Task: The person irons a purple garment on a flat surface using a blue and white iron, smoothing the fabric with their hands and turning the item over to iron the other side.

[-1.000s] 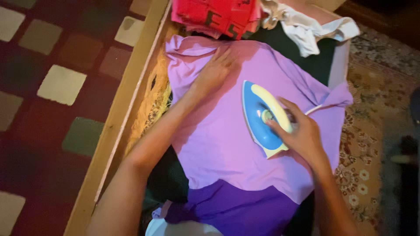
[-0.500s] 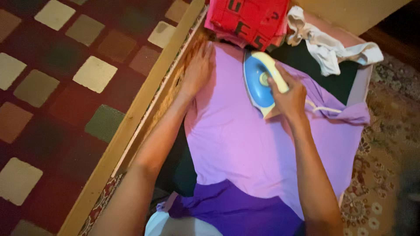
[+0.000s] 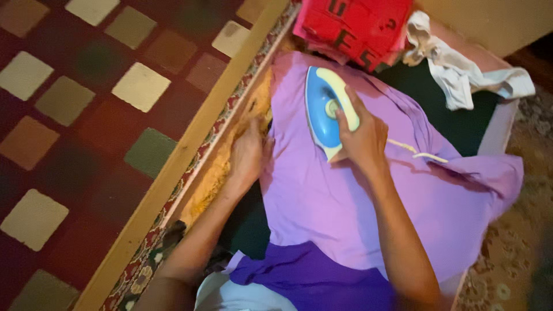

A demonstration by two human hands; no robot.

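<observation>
Right hand (image 3: 360, 141) clenched round the pale handle of the blue iron (image 3: 324, 112), which sits soleplate-down on the upper part of the lilac garment (image 3: 345, 201), just below the folded red cloth (image 3: 357, 26). Left hand (image 3: 249, 154) lies open, palm down, pinning the garment's left edge against the surface (image 3: 484, 124). Judgement: keep the fabric taut and flat ahead of the iron, left fingers clear.

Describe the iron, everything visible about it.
The iron has a blue plastic-looking body with a pale yellow handle and a round dial near the handle. It lies soleplate-down on the light purple garment, tip pointing away from the person. The right hand grips its handle; the left hand rests at the garment's edge.
</observation>
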